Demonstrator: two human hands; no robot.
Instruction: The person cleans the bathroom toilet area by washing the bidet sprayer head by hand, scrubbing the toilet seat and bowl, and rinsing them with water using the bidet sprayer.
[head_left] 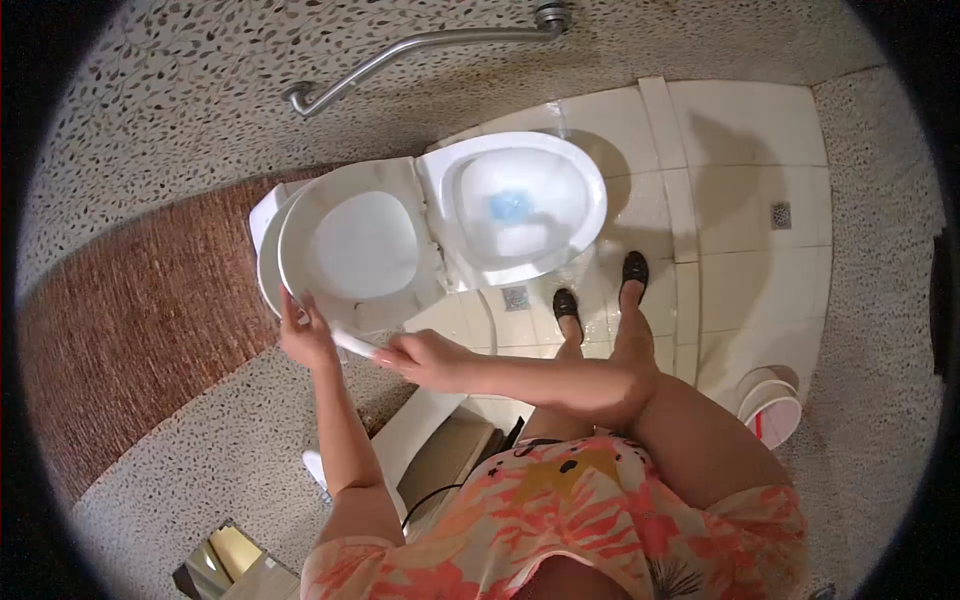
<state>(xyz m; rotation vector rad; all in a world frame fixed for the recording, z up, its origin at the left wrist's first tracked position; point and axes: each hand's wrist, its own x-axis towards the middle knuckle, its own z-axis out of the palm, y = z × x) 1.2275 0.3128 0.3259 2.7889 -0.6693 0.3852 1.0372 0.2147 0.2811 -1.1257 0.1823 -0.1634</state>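
The toilet bowl (592, 200) stands open, with blue-tinted water at its bottom. Its white seat (428, 290) is raised and leans back over the lid (268, 262). At the seat's lower left rim, my left hand (307, 338) has its fingers round the edge. To the right of it, my right hand (428, 362) is closed on a white handle (354, 343), which points left along the seat's lower edge. The far end of that handle is hard to make out beside the seat and my left hand.
A bent metal grab bar (430, 42) is on the wall above the toilet. A white sink (425, 425) and counter are close below my hands. A white bucket (775, 420) stands on the floor at right, and floor drains (780, 215) are visible.
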